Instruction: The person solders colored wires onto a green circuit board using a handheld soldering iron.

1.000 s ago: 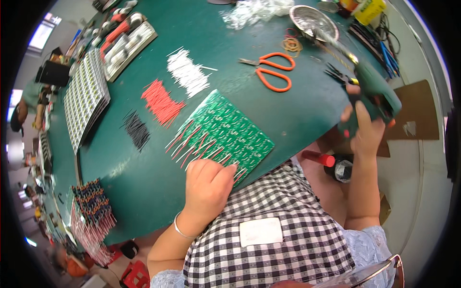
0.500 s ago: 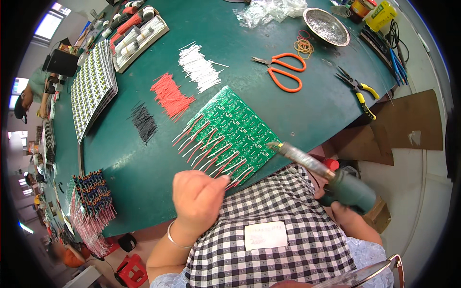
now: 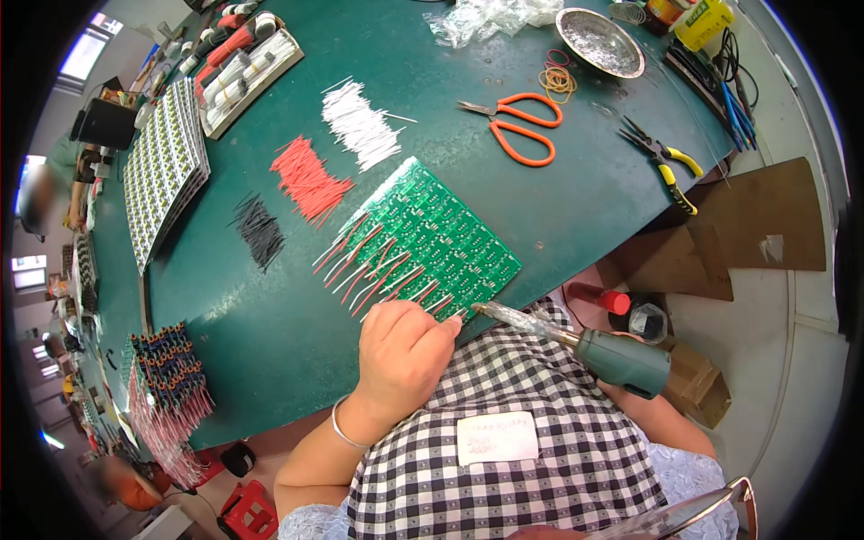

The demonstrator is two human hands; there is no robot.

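Observation:
A green circuit board (image 3: 450, 216) lies on the table in front of me, with rows of red and white wires (image 3: 382, 270) standing out from its left half. My left hand (image 3: 407, 351) is closed at the board's near edge, thumb and forefinger pinching a thin wire, mostly hidden by the fingers. In my right hand (image 3: 616, 389) is a dark green soldering gun (image 3: 625, 360); its body covers most of the fingers. The gun's tip points at the board's near corner, close to my left fingertips.
Piles of white wires (image 3: 362, 124), red wires (image 3: 310, 180) and black wires (image 3: 260, 232) lie beyond the board. Orange-handled scissors (image 3: 522, 130), pliers (image 3: 664, 164) and a metal bowl (image 3: 600, 43) are at the right. Wired parts (image 3: 171, 387) and stacked panels (image 3: 166, 166) are at the left.
My left hand has moved right along the board's near edge. The soldering gun has come left and down, bringing its tip to the near corner beside my left fingers.

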